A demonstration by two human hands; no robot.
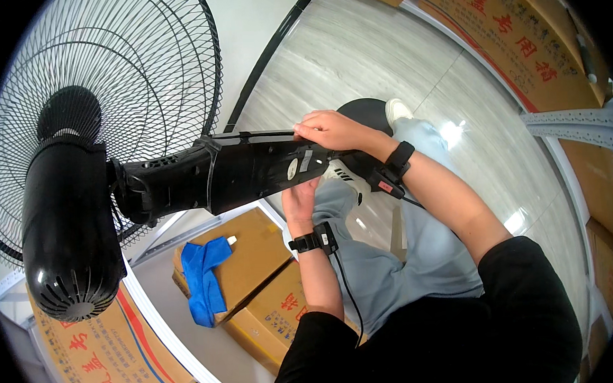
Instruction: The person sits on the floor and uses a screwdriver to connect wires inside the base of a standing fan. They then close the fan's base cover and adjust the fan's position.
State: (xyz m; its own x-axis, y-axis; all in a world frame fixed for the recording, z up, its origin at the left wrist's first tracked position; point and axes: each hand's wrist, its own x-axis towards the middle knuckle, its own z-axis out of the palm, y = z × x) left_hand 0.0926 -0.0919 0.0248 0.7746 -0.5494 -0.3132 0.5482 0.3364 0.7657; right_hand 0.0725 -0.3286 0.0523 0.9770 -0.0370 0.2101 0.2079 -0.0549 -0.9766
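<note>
A black electric fan (243, 168) stretches from the left toward my feet, its column passing between my hands. Its wire grille (154, 68) and rounded motor housing (69, 231) fill the left side. My right hand (338, 130) is closed over the column's far edge, near the base end. On the near edge, my left hand (300, 204) holds the column from below; its fingertips are hidden behind it. The round black base (365, 112) shows partly beyond my right hand, beside my shoes. Both wrists carry black straps with small cabled devices.
Cardboard boxes (237, 254) stand on a shelf at the lower left, with a blue cloth (206, 280) on top. More cartons (513, 35) line a metal rack (573, 125) on the right. Pale, glossy tile flooring (411, 68) lies between.
</note>
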